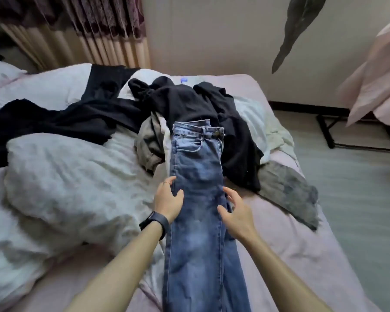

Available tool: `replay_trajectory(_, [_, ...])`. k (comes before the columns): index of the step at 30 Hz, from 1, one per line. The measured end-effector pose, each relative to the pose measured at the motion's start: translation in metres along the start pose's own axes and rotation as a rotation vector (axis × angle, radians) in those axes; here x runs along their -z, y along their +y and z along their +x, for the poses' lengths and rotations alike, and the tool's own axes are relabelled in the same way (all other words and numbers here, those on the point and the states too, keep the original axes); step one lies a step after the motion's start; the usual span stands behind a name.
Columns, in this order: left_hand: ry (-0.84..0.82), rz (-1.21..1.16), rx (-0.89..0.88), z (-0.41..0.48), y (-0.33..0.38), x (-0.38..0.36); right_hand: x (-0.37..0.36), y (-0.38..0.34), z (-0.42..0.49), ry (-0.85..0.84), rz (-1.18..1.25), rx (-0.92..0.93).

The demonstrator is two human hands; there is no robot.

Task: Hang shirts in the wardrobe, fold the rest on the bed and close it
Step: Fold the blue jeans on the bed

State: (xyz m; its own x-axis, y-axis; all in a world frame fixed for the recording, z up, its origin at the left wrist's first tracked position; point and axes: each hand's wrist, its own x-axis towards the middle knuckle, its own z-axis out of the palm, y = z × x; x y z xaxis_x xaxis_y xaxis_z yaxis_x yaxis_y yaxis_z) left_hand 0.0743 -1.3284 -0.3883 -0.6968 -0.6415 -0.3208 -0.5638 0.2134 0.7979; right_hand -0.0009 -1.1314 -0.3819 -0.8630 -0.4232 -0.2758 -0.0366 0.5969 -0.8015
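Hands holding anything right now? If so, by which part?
No clear grip. The left hand lies along the left edge of the jeans at the thigh, thumb on the denim; the right hand, fingers spread, touches the right edge opposite.

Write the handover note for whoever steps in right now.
Left hand: open, thumb on the left edge of the blue jeans.
Right hand: open, fingers spread at their right edge.
Jeans lie lengthwise on the bed, legs stacked, waistband on a heap of black clothes; a grey garment lies to the right.
Done: jeans halved lengthwise.
To do: fold them crosswise, sort the heap, hang shirts, close the wardrobe, which is out of view.
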Motion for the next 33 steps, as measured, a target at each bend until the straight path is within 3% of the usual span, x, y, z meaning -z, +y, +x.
replay_trajectory(7, [-0.078,0.1,0.458,-0.237,-0.163,-0.063,-0.044,0.152,-0.236,-0.143,-0.001,-0.464])
replay_trajectory(12, [-0.094,0.186,0.636,-0.364,-0.229,-0.084,-0.063,0.214,-0.356,-0.279,-0.079,-0.555])
replay_trajectory(18, [-0.055,0.172,0.663,-0.425,-0.268,-0.089,-0.078,0.251,-0.41,-0.302,-0.106,-0.495])
replay_trajectory(22, [0.02,0.062,0.524,-0.457,-0.264,-0.086,-0.057,0.256,-0.434,-0.061,-0.024,-0.351])
replay_trajectory(26, [-0.04,-0.001,0.449,-0.48,-0.243,-0.103,-0.024,0.261,-0.454,0.203,-0.015,-0.18])
replay_trajectory(28, [-0.055,0.019,0.46,-0.48,-0.241,-0.119,-0.018,0.276,-0.456,0.19,-0.037,-0.28])
replay_trajectory(30, [-0.058,0.079,0.504,-0.472,-0.246,-0.134,-0.018,0.298,-0.454,0.064,-0.078,-0.461])
replay_trajectory(33, [0.018,0.136,0.611,-0.465,-0.266,-0.151,-0.025,0.326,-0.449,-0.073,-0.203,-0.533])
